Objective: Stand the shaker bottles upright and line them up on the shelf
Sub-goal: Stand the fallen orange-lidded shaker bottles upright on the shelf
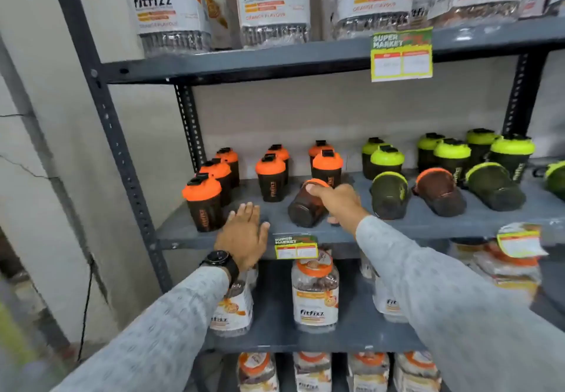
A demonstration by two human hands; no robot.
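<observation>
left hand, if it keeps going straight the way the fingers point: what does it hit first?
Probably the upright orange-lidded shaker bottle in the second column: the left hand, open and flat, points up and slightly right over bare shelf toward it. Depth is unclear; it may pass just left.

A shop: supermarket price tags (401,55) on stocked steel shelving (244,64).

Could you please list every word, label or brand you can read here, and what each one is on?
"fitfizz": top-shelf jars.
"ORANGE FLAVOUR": same jars.
"SUPER MARKET": upper price tag; its prices are too blurred.
"SUPER MARKET": lower price tag; its small print is unreadable.
"Fitfizz": jar below.
"fitfizz", vertical: upright orange-lidded shaker.
Right-hand tag: too blurred.
</observation>
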